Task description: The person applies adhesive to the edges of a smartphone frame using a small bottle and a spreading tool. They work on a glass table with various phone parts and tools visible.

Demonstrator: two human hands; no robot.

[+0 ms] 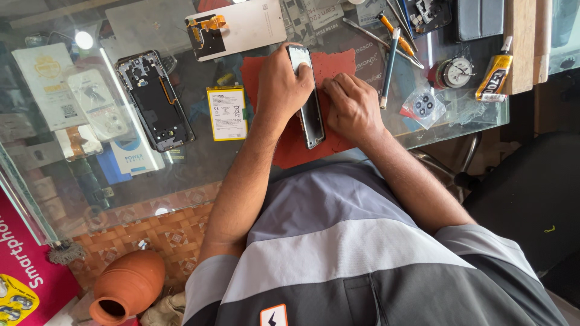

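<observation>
Seen from above: glass-topped bench point(181, 175) covered with phone parts. In the middle, on a red rubber work mat point(338, 63), a slim grey phone frame point(312, 118) standing on its long edge, running from the far side toward the body.

Left hand point(284, 81) clenched around the far end of the frame, fingers wrapped over the top, holding it steady. Right hand point(353, 105) pressed against the right side of the frame near its middle, fingers curled and touching the edge; not possible to tell whether something small is pinched between the fingertips.

Left of the mat, lying flat: a yellow-edged rectangular phone battery point(226, 113), and further left a black open phone housing point(155, 99) with the inner parts showing. Behind these, a white phone back panel with an orange flex cable point(238, 27). At the far left, white paper packets point(54, 84) under or on the glass.

Right of the mat: a thin blue-grey pen-shaped tool point(388, 63), an orange-handled screwdriver point(396, 33), a small clear bag with camera lens rings point(424, 105), a round dial gauge point(456, 72) and a yellow and black glue tube point(494, 75).

Below the bench on the floor, a brown clay pot point(128, 284).
</observation>
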